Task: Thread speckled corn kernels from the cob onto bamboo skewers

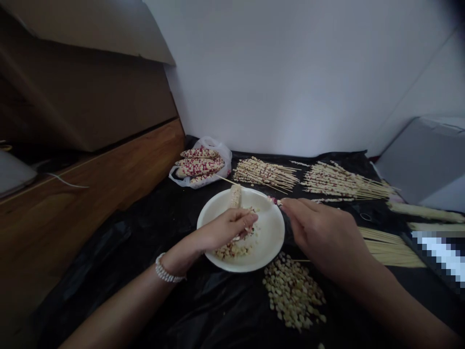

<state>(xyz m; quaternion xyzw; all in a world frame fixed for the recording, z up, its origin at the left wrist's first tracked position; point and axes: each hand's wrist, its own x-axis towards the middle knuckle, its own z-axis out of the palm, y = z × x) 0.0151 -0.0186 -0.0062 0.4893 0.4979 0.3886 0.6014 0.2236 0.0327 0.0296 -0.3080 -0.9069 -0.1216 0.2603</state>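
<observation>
My right hand (316,228) pinches a thin wooden skewer (225,180) that points left across the far rim of a white bowl (274,242). Red and pale corn kernels (275,200) are threaded on it next to my fingertips. Over the bowl, my left hand (236,224) is closed with its thumb and fingers together; pale kernels show beneath its fingers. Loose kernels (232,250) lie in the bowl under that hand. A mostly pale corn cob (236,196) rests inside against the far side.
Behind the bowl are a plastic bag of speckled corn cobs (199,165) and two bundles of threaded skewers (265,172). A heap of kernels (294,291) lies in front on the black sheet (145,271). Bare skewers (392,247) lie right; a cardboard box (90,92) stands left.
</observation>
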